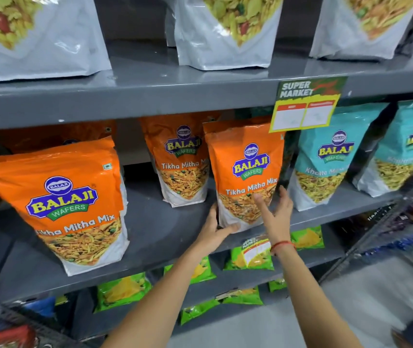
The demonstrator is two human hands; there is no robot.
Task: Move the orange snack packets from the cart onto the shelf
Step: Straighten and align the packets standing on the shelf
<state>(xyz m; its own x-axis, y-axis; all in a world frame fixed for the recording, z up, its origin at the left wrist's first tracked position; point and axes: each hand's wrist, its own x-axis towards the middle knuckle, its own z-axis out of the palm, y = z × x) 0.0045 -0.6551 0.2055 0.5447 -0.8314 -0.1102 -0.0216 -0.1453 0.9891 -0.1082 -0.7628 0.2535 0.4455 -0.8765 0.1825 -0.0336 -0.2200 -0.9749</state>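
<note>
Three orange snack packets stand upright on the grey middle shelf: a large near one at the left, one further back, and one at centre right. My left hand grips the lower left corner of the centre-right packet, thumb across its front. My right hand is at that packet's lower right side, fingers spread and touching its front and edge. More orange packets show dimly behind the left one.
Teal packets stand right of the orange ones. White pouches fill the shelf above, with a yellow price tag hanging from its edge. Green packets lie on lower shelves. A wire cart edge is at the right.
</note>
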